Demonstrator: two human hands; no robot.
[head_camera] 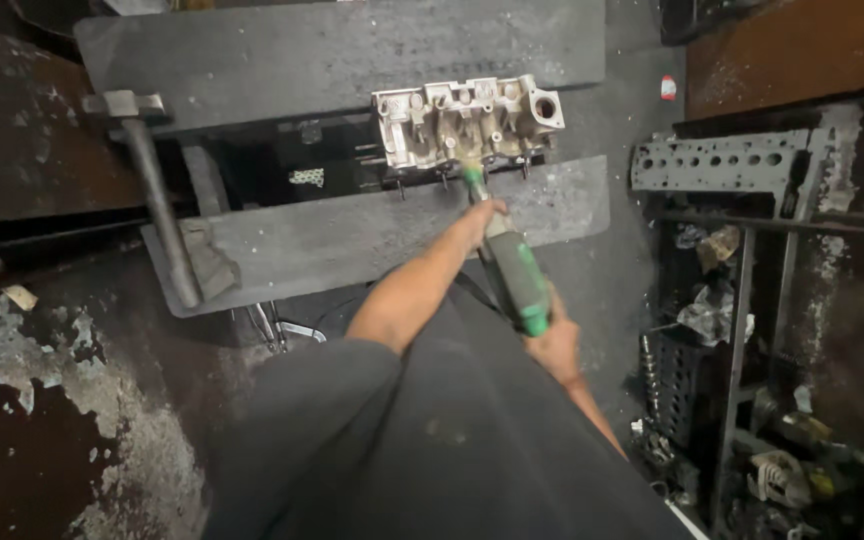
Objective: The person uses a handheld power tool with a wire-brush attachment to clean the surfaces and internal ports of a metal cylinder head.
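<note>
Hands: left (482,222), right (555,345) wrapped round green power tool (512,275), tip on cylinder head (467,122).

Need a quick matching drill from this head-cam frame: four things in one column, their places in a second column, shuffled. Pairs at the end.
Things:
1. cylinder head
2. sledgehammer
3. green power tool
4. perforated metal plate

Places:
A. lying on the rack at the right
B. gripped by left hand in front, right hand at the rear
C. spanning the gap between the two grey slabs
D. lying across the slabs at the left

Pairs: 1-C, 2-D, 3-B, 4-A
</note>
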